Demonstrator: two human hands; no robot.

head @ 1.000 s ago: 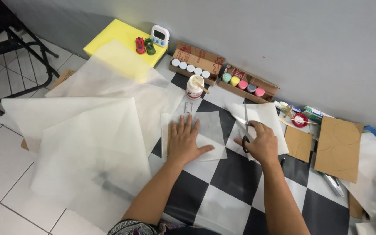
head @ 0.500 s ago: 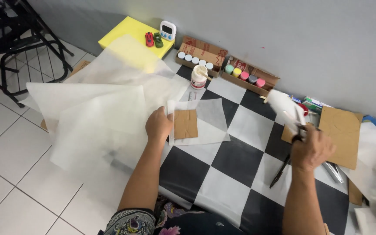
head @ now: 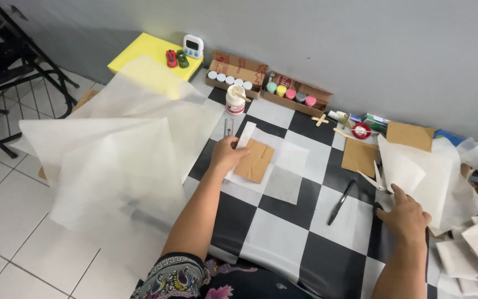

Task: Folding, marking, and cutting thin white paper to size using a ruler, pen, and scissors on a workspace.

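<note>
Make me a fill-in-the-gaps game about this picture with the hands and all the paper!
1. The left hand rests on a piece of brown ____.
2. The right hand holds a pair of ____ beside the white paper.
3. The black pen lies on a mat with a black and white ____ pattern.
4. Two toy cars sit on a ____ board.

Missing words: cardboard; scissors; checkered; yellow

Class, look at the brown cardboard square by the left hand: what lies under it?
Thin white paper lies under the cardboard square, over the checkered table. The left hand covers its edge.
</note>
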